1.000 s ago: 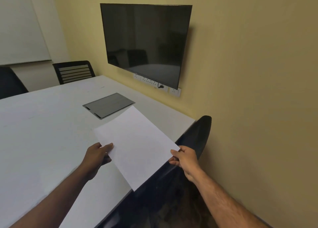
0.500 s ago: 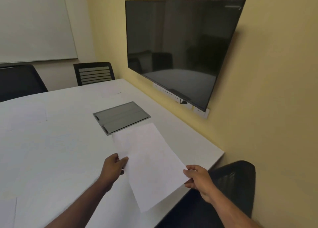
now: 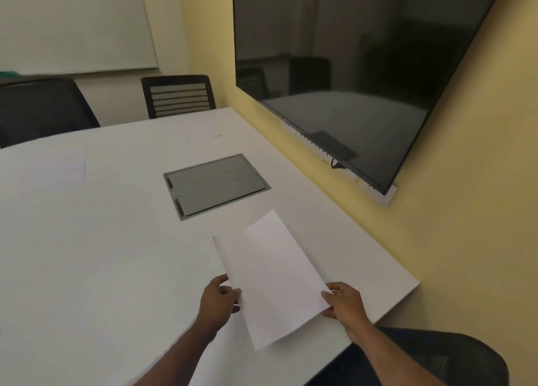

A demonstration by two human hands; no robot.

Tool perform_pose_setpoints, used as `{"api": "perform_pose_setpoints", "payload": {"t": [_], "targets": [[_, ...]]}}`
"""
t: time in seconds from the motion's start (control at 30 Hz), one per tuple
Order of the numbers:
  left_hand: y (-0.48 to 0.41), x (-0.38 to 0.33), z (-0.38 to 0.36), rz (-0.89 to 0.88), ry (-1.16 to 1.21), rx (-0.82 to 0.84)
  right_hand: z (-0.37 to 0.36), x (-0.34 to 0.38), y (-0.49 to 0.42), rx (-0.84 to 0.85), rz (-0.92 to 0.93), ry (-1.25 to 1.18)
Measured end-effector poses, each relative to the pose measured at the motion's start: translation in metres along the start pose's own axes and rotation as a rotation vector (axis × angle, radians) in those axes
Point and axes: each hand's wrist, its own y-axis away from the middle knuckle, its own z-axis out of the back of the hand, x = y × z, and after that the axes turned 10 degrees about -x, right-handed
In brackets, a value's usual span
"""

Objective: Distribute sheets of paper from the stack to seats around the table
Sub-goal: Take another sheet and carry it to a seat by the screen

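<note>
I hold white paper (image 3: 273, 281) just above the near right part of the white table (image 3: 102, 240); a second sheet's edge seems to show at its left side. My left hand (image 3: 218, 301) grips its left edge and my right hand (image 3: 343, 304) pinches its right edge. Another sheet of paper (image 3: 52, 167) lies flat on the table at the far left, faint against the top. A black mesh chair (image 3: 454, 353) stands at the table's near right edge, under my right forearm.
A grey cable hatch (image 3: 217, 184) is set into the table beyond the paper. Two black chairs (image 3: 179, 96) (image 3: 43, 109) stand at the far side. A large dark screen (image 3: 364, 65) hangs on the yellow wall at right, a whiteboard (image 3: 72, 21) on the far wall.
The view has moved forward and to the right, so the screen looms larger and the near chair sits lower right. The paper now hangs over the table, no longer past its edge.
</note>
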Motion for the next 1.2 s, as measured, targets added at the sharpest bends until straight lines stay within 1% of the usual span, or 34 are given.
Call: {"api": "perform_pose_setpoints", "payload": {"t": [0.1, 0.17, 0.27, 0.4, 0.5, 0.6, 0.8, 0.9, 1.1, 1.2], "targets": [[-0.017, 0.017, -0.023, -0.037, -0.069, -0.051, -0.004, -0.014, -0.034, 0.008, -0.014, 0.009], [-0.026, 0.026, -0.035, -0.07, -0.118, -0.093, -0.006, -0.022, -0.053, 0.005, -0.023, 0.058], [-0.039, 0.035, -0.049, -0.107, -0.201, -0.115, -0.007, -0.036, -0.075, -0.005, -0.009, 0.127], [-0.052, 0.045, -0.063, -0.155, -0.384, -0.082, -0.012, -0.048, -0.096, -0.031, 0.031, 0.265], [-0.058, 0.051, -0.07, -0.147, -0.434, -0.074, -0.022, -0.053, -0.105, -0.064, 0.078, 0.351], [-0.062, 0.059, -0.079, -0.164, -0.499, -0.068, -0.027, -0.059, -0.106, -0.082, 0.164, 0.432], [-0.057, 0.075, -0.086, -0.135, -0.665, -0.048, -0.029, -0.069, -0.108, -0.128, 0.219, 0.489], [-0.057, 0.077, -0.087, -0.126, -0.684, -0.055, -0.032, -0.071, -0.109, -0.152, 0.214, 0.53], [-0.06, 0.078, -0.084, -0.151, -0.691, -0.048, -0.037, -0.067, -0.106, -0.23, 0.136, 0.614], [-0.059, 0.078, -0.08, -0.177, -0.668, -0.036, -0.036, -0.063, -0.103, -0.241, 0.132, 0.608]]}}
